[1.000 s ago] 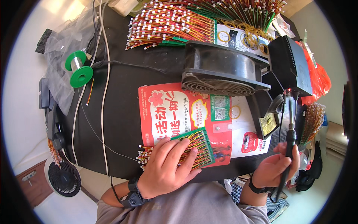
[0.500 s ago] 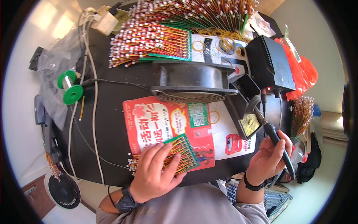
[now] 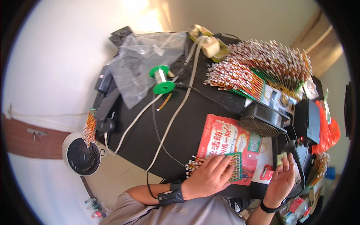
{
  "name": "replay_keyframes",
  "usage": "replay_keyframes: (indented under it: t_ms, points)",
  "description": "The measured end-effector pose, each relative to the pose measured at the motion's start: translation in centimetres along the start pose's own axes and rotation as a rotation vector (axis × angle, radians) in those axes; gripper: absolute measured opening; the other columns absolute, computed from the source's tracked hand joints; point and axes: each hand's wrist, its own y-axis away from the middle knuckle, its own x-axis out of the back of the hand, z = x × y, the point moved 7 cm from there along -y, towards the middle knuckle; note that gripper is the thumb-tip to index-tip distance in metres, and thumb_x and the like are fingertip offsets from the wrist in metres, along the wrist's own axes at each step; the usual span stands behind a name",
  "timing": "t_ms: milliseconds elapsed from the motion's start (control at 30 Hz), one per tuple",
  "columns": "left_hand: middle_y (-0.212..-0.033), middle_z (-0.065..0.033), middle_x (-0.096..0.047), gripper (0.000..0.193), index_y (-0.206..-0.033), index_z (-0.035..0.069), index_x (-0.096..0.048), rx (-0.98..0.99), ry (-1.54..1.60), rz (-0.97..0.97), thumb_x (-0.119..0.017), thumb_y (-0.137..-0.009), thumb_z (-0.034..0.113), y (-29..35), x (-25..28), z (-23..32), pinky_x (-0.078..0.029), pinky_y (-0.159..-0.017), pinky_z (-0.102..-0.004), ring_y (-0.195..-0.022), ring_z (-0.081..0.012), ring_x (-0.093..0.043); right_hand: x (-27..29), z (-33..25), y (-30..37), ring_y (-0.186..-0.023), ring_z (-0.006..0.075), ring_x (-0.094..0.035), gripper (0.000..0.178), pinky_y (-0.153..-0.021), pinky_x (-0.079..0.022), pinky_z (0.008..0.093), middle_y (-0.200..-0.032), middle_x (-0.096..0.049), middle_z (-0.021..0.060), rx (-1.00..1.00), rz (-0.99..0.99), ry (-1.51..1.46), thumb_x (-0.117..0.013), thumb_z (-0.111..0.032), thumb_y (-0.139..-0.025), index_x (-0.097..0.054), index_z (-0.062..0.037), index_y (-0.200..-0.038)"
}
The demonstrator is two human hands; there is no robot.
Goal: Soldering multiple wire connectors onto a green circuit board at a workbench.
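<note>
My left hand [image 3: 210,174] lies over a green circuit board strip [image 3: 237,165] with rows of red, yellow and black wires ending in white connectors. Its fingers press the wires, with the thumb by the strip's near edge. Beneath the strip is a red printed sheet [image 3: 212,131]. My right hand [image 3: 282,180] is raised at the mat's right side, fingers stretched up and apart, nothing visible in it. Close by its fingertips are a yellow tip-cleaning pad [image 3: 280,157] and the soldering iron's dark stand area, where the iron itself is hard to make out.
A black fan [image 3: 262,118] and a black soldering station [image 3: 307,122] stand beyond the sheet. Wired boards [image 3: 240,77] are heaped at the back right. A green solder spool [image 3: 162,79], white cables [image 3: 180,112] and a clear plastic bag [image 3: 138,63] occupy the left.
The view has swung left, so the table appears farther right. My right hand has let go of the soldering iron it held. My left hand stays on the wired strip.
</note>
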Motion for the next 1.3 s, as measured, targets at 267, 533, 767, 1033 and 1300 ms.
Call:
replay_keyframes:
  t_ms: [267,533,767,1033,1300]
  points:
    - [-0.123,-0.0199,-0.059,0.038,-0.105,-0.002,-0.065,-0.047,-0.227,0.124,-0.065,-0.083,0.029,1.2,0.0,0.9,-0.044,-0.101,-0.0479,-0.114,-0.0324,-0.055,-6.1,2.4,7.7,-0.076,0.022,-0.06,0.038,-0.064,-0.048,0.0298,-0.093,-0.063,0.0122,0.652,-0.422,1.05,-0.059,-0.004,-0.09,-0.053,0.0054,-0.126]
    - [-0.123,-0.02,-0.06,0.036,-0.107,-0.004,-0.064,0.001,-0.249,0.18,-0.056,-0.085,0.024,1.6,-0.2,0.8,-0.045,-0.099,-0.0472,-0.114,-0.0323,-0.055,-8.8,5.0,9.3,-0.116,0.0455,-0.053,0.048,-0.101,-0.04,0.0544,-0.126,-0.057,0.0252,0.884,-0.87,1.283,-0.064,-0.009,-0.077,-0.056,0.0057,-0.122]
    - [-0.131,-0.0221,-0.054,0.046,-0.117,-0.004,-0.061,-0.013,-0.156,0.099,-0.057,-0.086,0.03,2.0,1.1,0.7,-0.038,-0.104,-0.0502,-0.125,-0.0361,-0.046,-9.3,4.8,10.0,-0.115,0.043,-0.056,0.077,-0.095,-0.047,0.0536,-0.123,-0.057,0.0273,1.067,-1.083,1.444,-0.071,-0.039,-0.089,-0.035,0.0081,-0.139]
    - [-0.118,-0.0185,-0.062,0.032,-0.104,-0.002,-0.067,-0.101,-0.179,0.153,-0.063,-0.081,0.021,2.0,1.5,1.0,-0.046,-0.093,-0.0479,-0.109,-0.0333,-0.058,-8.4,4.6,9.3,-0.113,0.037,-0.057,0.039,-0.097,-0.045,0.0473,-0.119,-0.062,0.0152,0.889,-0.889,1.29,-0.072,-0.005,-0.068,-0.068,-0.0027,-0.106]
    - [-0.115,-0.0155,-0.063,0.018,-0.09,0.002,-0.068,-0.128,-0.22,0.052,-0.071,-0.076,0.013,1.0,1.2,1.1,-0.05,-0.092,-0.0448,-0.107,-0.0345,-0.06,-8.1,4.0,8.3,-0.114,0.0308,-0.056,0.032,-0.093,-0.047,0.0425,-0.12,-0.062,0.0115,0.854,-0.896,1.119,-0.074,-0.009,-0.074,-0.067,-0.0053,-0.105]
